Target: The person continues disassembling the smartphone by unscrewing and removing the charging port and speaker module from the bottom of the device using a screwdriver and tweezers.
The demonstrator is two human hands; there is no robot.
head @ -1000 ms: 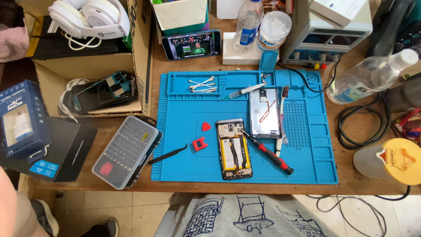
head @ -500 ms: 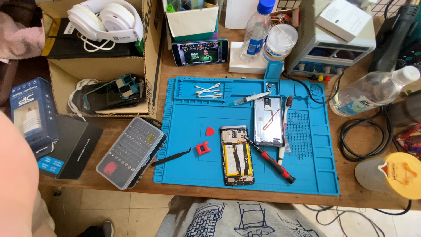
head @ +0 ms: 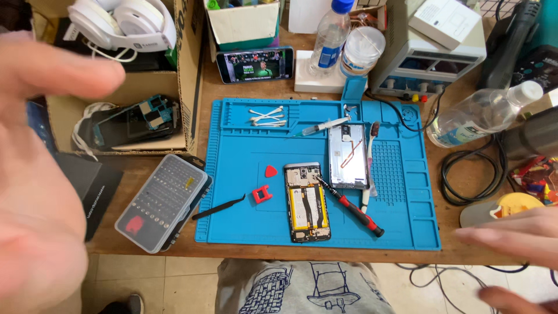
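My left hand (head: pixel 40 174) fills the left side of the view, blurred and close to the camera, fingers spread and holding nothing. My right hand (head: pixel 517 238) comes in at the lower right over the table's edge, open and empty. Between them lies a blue work mat (head: pixel 244 168). On it rests an opened phone (head: pixel 308 203) with its battery showing, a red-handled screwdriver (head: pixel 351 208) lying across it, and the silver back cover (head: pixel 347 156) beside. Neither hand touches these.
On the mat: red pick (head: pixel 271 171), red clip (head: pixel 261 194), black tweezers (head: pixel 220 207), cotton swabs (head: pixel 266 116), syringe (head: pixel 318 127). A bit case (head: pixel 161 200) lies left. Cardboard box (head: pixel 116 93) with headphones (head: pixel 125 23), a propped phone (head: pixel 256 64), bottles (head: pixel 331 35) and power supply (head: pixel 430 52) stand behind.
Both hands have come into view: the left rose large and blurred at the left, the right entered at the lower right. The camera moved closer to the mat.
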